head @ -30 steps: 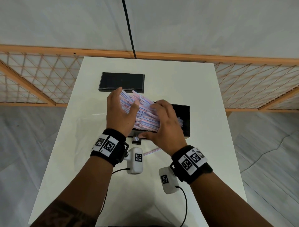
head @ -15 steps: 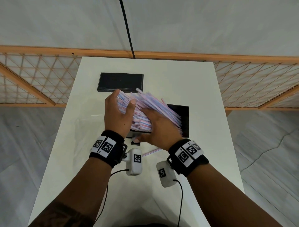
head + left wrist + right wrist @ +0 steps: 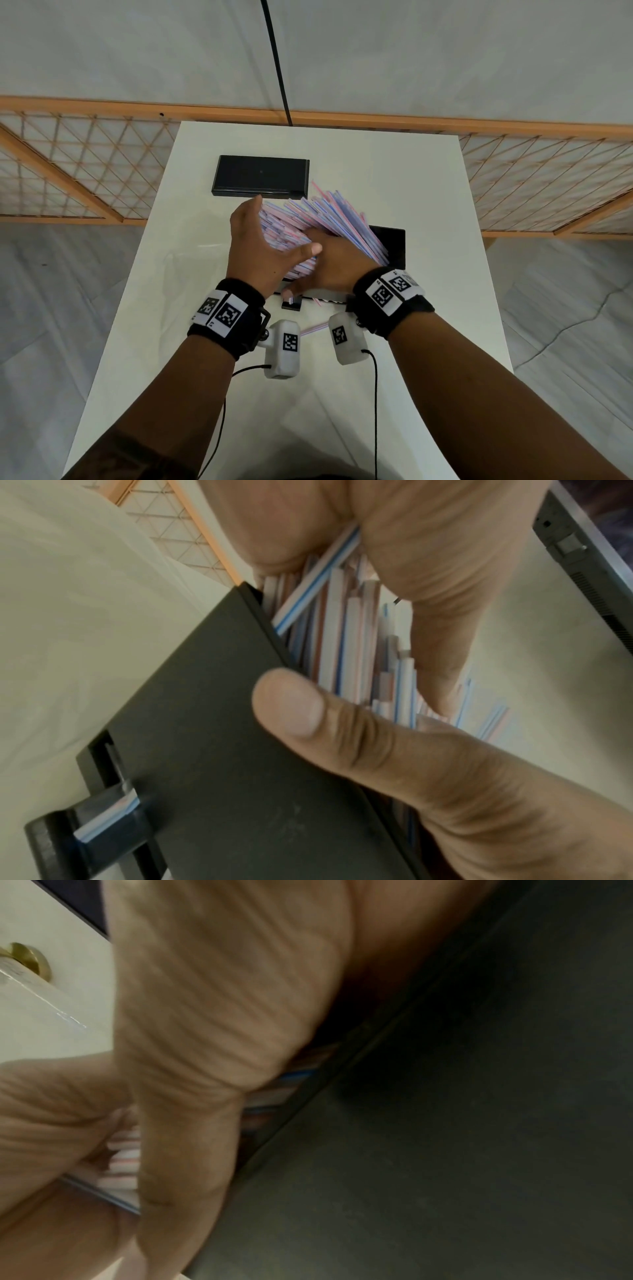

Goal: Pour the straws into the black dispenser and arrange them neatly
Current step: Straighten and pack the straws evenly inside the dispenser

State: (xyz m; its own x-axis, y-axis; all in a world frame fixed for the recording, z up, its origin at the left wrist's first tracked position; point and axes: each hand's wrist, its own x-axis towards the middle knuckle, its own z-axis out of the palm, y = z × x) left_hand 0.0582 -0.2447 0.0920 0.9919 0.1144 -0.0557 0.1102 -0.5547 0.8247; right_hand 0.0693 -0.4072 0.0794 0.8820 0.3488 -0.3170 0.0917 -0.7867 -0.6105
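A thick bundle of pink-and-blue striped straws (image 3: 308,219) sits half in the black dispenser (image 3: 394,246) at mid-table, its far ends fanned upward. My left hand (image 3: 263,240) cups the bundle's left end, with its thumb over the top. In the left wrist view that thumb (image 3: 301,710) lies at the dispenser's front wall (image 3: 205,723), and the fingers curl behind the straws (image 3: 342,647). My right hand (image 3: 337,267) digs into the bundle; straws hide its fingers. The right wrist view is blurred: palm (image 3: 212,1015), straws (image 3: 270,1096), dispenser wall (image 3: 445,1150).
The dispenser's black lid (image 3: 260,176) lies flat at the far left of the white table (image 3: 428,192). One loose straw (image 3: 311,329) lies on the table near my wrists. A straw sits in the dispenser's front slot (image 3: 103,821). A wooden lattice fence (image 3: 68,171) runs behind the table.
The right hand went from lying on top of the bundle to digging in under the upper straws. The straws' far ends rose and fanned out. The left hand stayed at the left end.
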